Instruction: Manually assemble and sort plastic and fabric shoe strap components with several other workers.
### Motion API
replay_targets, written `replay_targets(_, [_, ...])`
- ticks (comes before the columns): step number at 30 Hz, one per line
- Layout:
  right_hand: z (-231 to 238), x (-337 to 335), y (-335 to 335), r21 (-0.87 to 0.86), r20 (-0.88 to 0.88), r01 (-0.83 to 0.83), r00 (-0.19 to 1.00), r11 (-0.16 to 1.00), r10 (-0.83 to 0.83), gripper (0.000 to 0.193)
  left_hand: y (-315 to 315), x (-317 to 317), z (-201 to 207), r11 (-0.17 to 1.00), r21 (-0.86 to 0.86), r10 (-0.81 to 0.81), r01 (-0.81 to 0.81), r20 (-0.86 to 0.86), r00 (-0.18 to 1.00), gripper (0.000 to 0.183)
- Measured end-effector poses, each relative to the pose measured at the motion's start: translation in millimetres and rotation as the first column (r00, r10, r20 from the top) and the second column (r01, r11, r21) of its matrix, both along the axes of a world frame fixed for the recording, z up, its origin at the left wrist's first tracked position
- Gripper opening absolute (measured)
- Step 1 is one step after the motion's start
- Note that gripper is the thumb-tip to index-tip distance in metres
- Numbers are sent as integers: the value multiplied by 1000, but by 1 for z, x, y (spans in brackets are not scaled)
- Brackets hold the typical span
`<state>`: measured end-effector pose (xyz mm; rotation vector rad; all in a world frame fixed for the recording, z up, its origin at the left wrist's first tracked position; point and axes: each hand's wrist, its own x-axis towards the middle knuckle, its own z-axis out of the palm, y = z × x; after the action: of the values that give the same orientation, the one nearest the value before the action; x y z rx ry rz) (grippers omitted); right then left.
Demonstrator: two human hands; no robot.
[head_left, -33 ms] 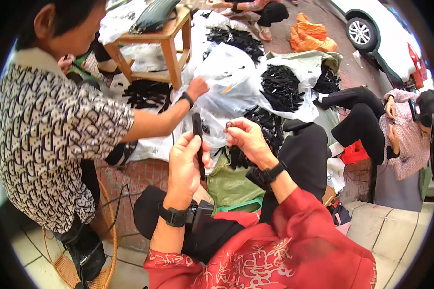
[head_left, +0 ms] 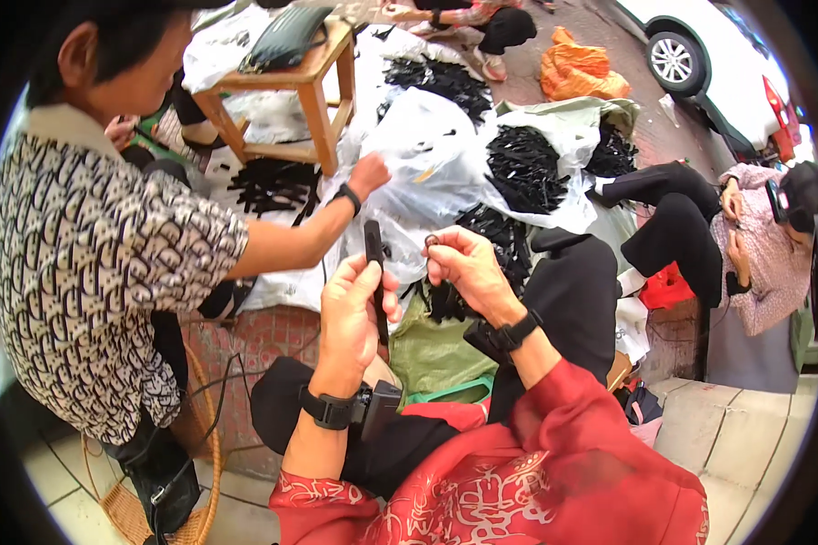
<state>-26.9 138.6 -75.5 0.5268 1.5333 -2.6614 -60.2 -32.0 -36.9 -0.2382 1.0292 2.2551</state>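
- One black strip (head_left: 373, 242) stands nearly upright in the left hand (head_left: 347, 313), which pinches it partway down and leaves the top end clear, pointing toward twelve o'clock.
- Between two and three o'clock from the left, the right hand (head_left: 471, 266) pinches a small dark piece (head_left: 430, 241) at its very tip; its exact shape is too small to tell.
- A gap lies between the small dark piece and the black strip, and the two hands are apart.
- Beyond both hands, just past twelve o'clock, clear plastic sheeting (head_left: 436, 136) lies crumpled.
- Toward half past one, a dense pile of black strips (head_left: 523, 171) lies beside it; farther off that way is an orange bag (head_left: 580, 73).
- At eleven o'clock, a wooden stool (head_left: 314, 68) carries a black bag (head_left: 286, 38).
- At nine o'clock, a person (head_left: 118, 263) clad in black and white extends a bare forearm (head_left: 286, 248) toward the plastic sheeting.
- At three o'clock, well apart, another person (head_left: 763, 245) sits with bent knees.
- Between five and six o'clock, near the hands, lies a green sack (head_left: 434, 350).
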Motion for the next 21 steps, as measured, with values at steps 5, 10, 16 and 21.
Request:
replay_targets(5, [55, 33, 6, 243, -70, 14, 998, 970, 4, 7, 26, 18, 1, 990, -6, -138, 139, 26, 990, 9])
replay_targets(10, [34, 71, 5, 829, -336, 209, 928, 518, 163, 9, 34, 43, -26, 945, 75, -325, 317, 152, 933, 12])
replay_targets(16, [40, 95, 15, 948, -196, 61, 884, 311, 425, 26, 47, 43, -49, 849, 192, -526, 493, 205, 826, 15])
replay_targets(21, [38, 103, 31, 906, -228, 7, 849, 423, 476, 26, 60, 51, -52, 754, 132, -656, 644, 202, 727, 13])
